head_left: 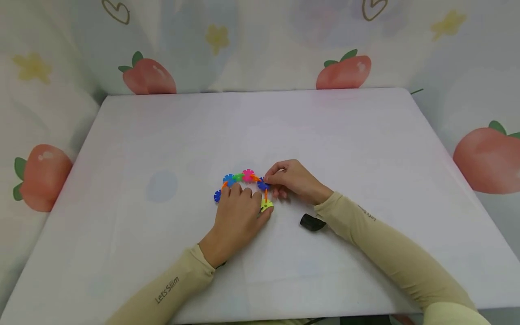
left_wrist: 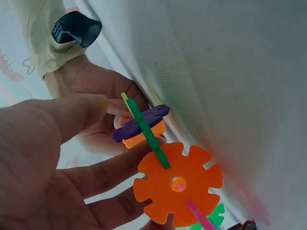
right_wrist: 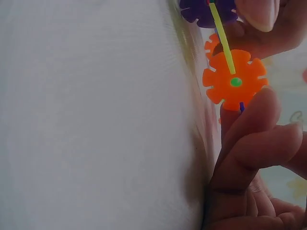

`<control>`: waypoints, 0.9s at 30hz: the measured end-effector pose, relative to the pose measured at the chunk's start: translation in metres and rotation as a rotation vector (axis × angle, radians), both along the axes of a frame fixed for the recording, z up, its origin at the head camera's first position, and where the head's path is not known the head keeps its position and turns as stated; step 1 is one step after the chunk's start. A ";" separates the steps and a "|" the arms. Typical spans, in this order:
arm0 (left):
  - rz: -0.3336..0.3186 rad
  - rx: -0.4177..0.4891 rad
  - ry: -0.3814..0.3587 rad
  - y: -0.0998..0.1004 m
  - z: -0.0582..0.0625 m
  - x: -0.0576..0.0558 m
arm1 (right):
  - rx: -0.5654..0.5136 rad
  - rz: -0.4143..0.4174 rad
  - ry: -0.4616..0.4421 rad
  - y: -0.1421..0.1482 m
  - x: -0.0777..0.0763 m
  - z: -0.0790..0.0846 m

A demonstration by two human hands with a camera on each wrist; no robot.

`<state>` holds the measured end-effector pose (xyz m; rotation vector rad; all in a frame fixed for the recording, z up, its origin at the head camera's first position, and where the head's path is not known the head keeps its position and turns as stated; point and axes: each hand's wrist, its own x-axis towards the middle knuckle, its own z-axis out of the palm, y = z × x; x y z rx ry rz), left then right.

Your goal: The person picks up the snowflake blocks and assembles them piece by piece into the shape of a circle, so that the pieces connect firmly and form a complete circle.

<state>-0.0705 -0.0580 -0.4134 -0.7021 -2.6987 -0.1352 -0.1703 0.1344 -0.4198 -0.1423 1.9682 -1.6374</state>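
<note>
Several flat, notched snowflake discs are slotted together into a curved chain (head_left: 239, 177) on the table. My left hand (head_left: 237, 216) lies over its near side, fingers across the chain and thumb by a yellow disc (head_left: 266, 205). Seen from the left wrist, the thumb and fingers hold around a green disc (left_wrist: 148, 132), which joins a purple disc (left_wrist: 139, 125) and a large orange disc (left_wrist: 196, 179). At the chain's right end, my right hand (head_left: 294, 180) pinches a dark blue disc (head_left: 262, 184). The right wrist view has its fingertips just below an orange disc (right_wrist: 235, 79).
A white cloth covers the table (head_left: 260, 126). A black wrist device (head_left: 312, 222) sits beside the right cuff. Fruit-patterned fabric (head_left: 268, 45) stands along the back and sides.
</note>
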 end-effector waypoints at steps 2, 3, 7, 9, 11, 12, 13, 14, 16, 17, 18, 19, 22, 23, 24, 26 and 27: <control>-0.001 0.024 -0.018 0.002 -0.001 -0.001 | -0.006 -0.010 -0.001 0.000 0.001 0.000; -0.002 0.033 -0.027 0.002 -0.001 -0.001 | -0.010 -0.013 -0.004 0.000 0.001 0.000; 0.001 0.047 -0.057 0.003 0.000 -0.003 | -0.025 -0.006 -0.005 -0.001 0.001 0.000; 0.006 0.039 -0.084 0.004 0.001 -0.004 | -0.034 0.001 -0.005 -0.001 0.001 0.000; 0.014 0.030 -0.123 0.005 0.002 -0.006 | -0.040 0.003 -0.005 -0.001 0.001 0.000; 0.017 0.025 -0.146 0.005 0.003 -0.007 | -0.039 0.003 -0.004 -0.001 0.000 0.000; 0.022 0.021 -0.167 0.005 0.003 -0.008 | -0.039 0.003 -0.004 -0.001 0.000 -0.001; 0.026 0.020 -0.189 0.005 0.004 -0.009 | -0.041 0.001 -0.004 -0.001 0.000 -0.001; 0.033 0.020 -0.224 0.005 0.005 -0.011 | -0.046 -0.003 -0.004 -0.001 0.000 -0.002; 0.035 0.023 -0.239 0.005 0.005 -0.012 | -0.048 -0.004 -0.004 -0.001 0.000 -0.002; 0.037 0.028 -0.248 0.006 0.005 -0.012 | -0.050 -0.004 -0.001 0.000 0.000 -0.002; 0.038 0.034 -0.257 0.006 0.005 -0.013 | -0.055 -0.005 0.000 0.000 0.000 -0.002; 0.033 0.052 -0.270 0.005 0.004 -0.014 | -0.072 -0.007 0.004 0.001 0.001 -0.002; 0.031 0.058 -0.273 0.005 0.003 -0.015 | -0.078 -0.005 0.008 0.001 0.001 -0.002; 0.028 0.062 -0.276 0.005 0.003 -0.015 | -0.082 -0.002 0.013 0.002 0.001 -0.002; 0.023 0.070 -0.285 0.005 0.002 -0.016 | -0.090 0.002 0.015 0.002 0.001 -0.002; 0.020 0.072 -0.296 0.005 0.002 -0.016 | -0.090 0.007 0.017 0.003 0.001 -0.003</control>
